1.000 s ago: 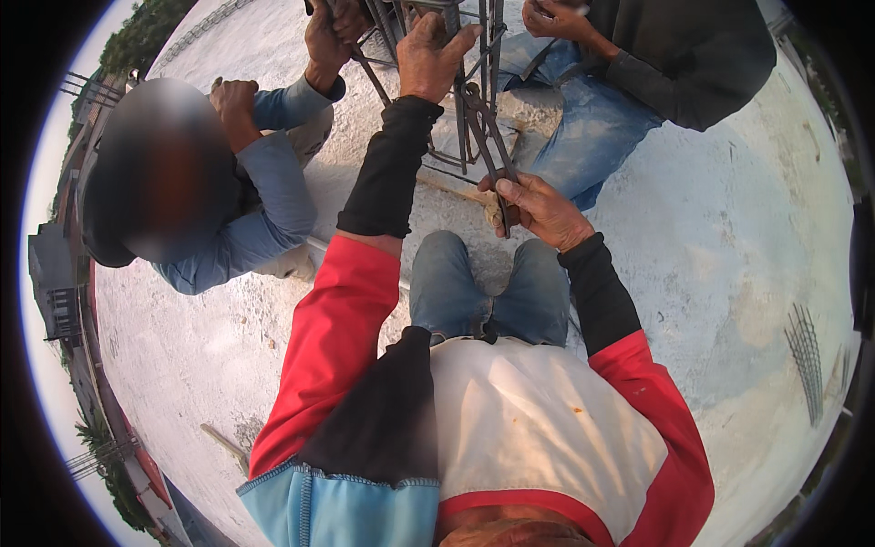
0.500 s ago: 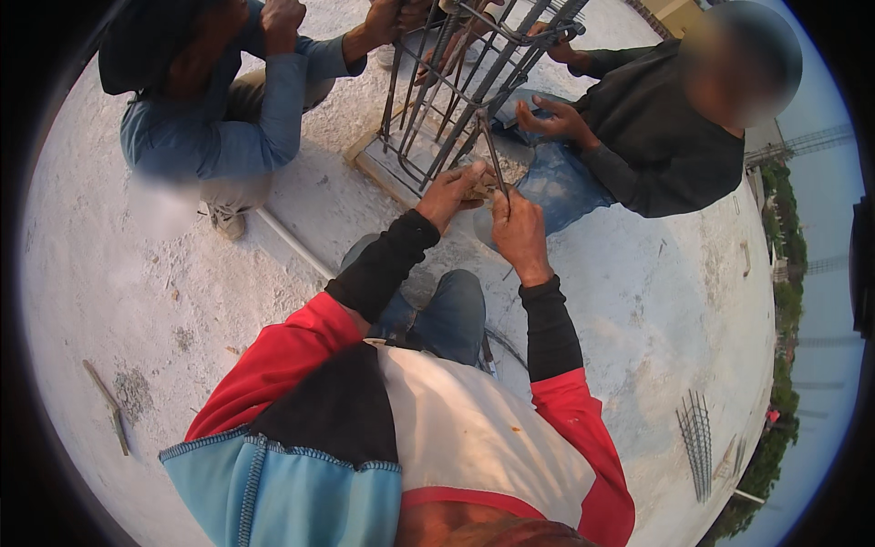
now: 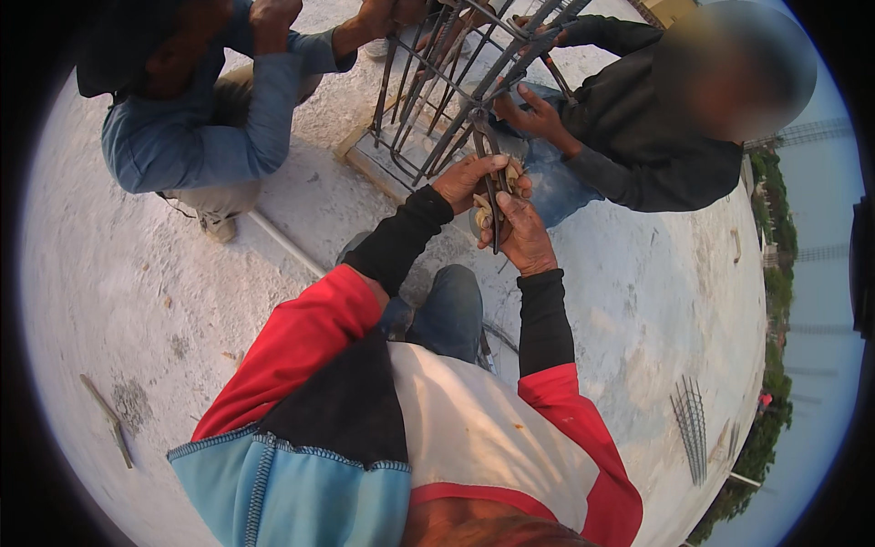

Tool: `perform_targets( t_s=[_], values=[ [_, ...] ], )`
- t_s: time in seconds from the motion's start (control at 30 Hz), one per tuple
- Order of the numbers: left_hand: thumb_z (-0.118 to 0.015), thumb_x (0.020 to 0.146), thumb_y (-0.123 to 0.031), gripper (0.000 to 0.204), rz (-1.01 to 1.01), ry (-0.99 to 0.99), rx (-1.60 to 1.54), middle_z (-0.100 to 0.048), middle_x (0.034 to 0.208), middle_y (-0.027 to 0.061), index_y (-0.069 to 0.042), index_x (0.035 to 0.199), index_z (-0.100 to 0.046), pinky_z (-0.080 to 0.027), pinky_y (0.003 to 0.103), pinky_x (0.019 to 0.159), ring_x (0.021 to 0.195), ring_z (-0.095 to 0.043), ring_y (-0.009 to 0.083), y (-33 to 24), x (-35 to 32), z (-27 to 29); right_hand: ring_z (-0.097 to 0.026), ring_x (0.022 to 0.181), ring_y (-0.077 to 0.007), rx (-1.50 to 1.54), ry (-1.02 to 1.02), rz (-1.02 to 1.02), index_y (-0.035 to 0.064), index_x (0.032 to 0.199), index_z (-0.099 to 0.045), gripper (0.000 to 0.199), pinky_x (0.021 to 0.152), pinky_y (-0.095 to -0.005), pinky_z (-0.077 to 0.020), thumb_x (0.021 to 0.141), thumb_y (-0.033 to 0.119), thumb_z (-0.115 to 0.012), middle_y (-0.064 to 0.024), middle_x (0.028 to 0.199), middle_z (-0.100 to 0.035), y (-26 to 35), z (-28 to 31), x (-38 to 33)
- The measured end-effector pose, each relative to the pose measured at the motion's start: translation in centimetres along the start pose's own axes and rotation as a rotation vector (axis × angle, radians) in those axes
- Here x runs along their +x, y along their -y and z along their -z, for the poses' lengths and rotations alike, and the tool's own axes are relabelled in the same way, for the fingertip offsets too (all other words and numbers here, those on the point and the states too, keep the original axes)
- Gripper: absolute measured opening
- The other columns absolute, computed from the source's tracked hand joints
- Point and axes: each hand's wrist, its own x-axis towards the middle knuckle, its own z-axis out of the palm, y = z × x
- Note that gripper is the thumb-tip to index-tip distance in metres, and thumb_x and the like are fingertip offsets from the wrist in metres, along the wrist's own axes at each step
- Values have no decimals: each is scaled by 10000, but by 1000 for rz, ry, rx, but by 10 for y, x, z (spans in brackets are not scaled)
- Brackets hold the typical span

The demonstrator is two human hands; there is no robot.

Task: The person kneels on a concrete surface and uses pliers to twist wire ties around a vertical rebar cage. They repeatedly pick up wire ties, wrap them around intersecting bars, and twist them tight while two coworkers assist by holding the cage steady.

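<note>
Dark metal pincers (image 3: 483, 139) point away from me, with their jaws against the bars of an upright rebar cage (image 3: 453, 96). My left hand (image 3: 467, 181) is closed on the handles, its thumb lying across them. Lower down, my right hand (image 3: 526, 239) is closed round the same handles, thumb on top. The two handles lie close together between my hands. Tan, worn cloth-like material shows about my fingers. Whether the jaws grip a wire cannot be made out.
A wooden frame (image 3: 357, 150) surrounds the cage's foot. One person (image 3: 196, 137) crouches at the left, another (image 3: 629, 118) sits at the right with hands by the cage. A pale pipe (image 3: 287, 244), a stick (image 3: 109, 421) and a bundle of ribbed bars (image 3: 693, 433) lie on the concrete.
My left hand has shifted right onto the pincers, and my right hand has moved slightly down. The pincer handles now show close together. The right-hand person's hands have moved at the cage.
</note>
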Motion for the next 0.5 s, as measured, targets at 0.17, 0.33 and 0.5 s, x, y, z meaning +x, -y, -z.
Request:
perform_targets(
  t_s=[0.17, 0.33, 0.5],
  values=[
    [-602, 1034, -445, 651, -8, 61, 65, -650, 1342, 214, 34, 1464, -507, -539, 442, 1070, 1252, -649, 329, -16, 3, -12, -688, 776, -171, -141, 79, 21, -18, 1228, -647, 497, 719, -310, -584, 1044, 443, -634, -114, 997, -711, 29, 7, -3],
    [-573, 1052, -452, 484, -31, -99, 192, -720, 1167, 172, -11, 1250, -595, -550, 423, 1019, 1141, -699, 300, -11, 5, -18, -693, 850, -203, -239, 19, -127, -21, 1237, -634, 521, 762, -342, -573, 1016, 449, -676, -135, 1044, -708, 45, 8, -4],
    [-581, 1065, -426, 397, -264, -334, 108, -682, 772, 111, -64, 901, -578, -587, 400, 830, 827, -731, 234, 19, 29, -32, -716, 855, -309, -1646, -539, 489, -46, 1250, -610, 522, 758, -386, -577, 947, 354, -753, -198, 990, -691, 19, -27, -21]
  ],
)
